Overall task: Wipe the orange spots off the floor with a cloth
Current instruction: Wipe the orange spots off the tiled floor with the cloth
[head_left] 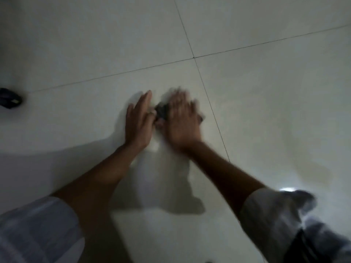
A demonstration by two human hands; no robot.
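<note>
Both my hands lie on the pale tiled floor [266, 111] near the middle of the view. A small dark cloth [161, 112] shows between them, mostly covered. My right hand [183, 120] presses flat on the cloth with straight fingers and is blurred by motion. My left hand [138, 120] lies flat beside it, fingers straight, its thumb touching the cloth's left edge. No orange spots can be made out in this dim, blurred view.
A dark object [9, 98] sits on the floor at the far left edge. Grout lines cross just beyond and to the right of my hands. My white sleeves fill the lower corners.
</note>
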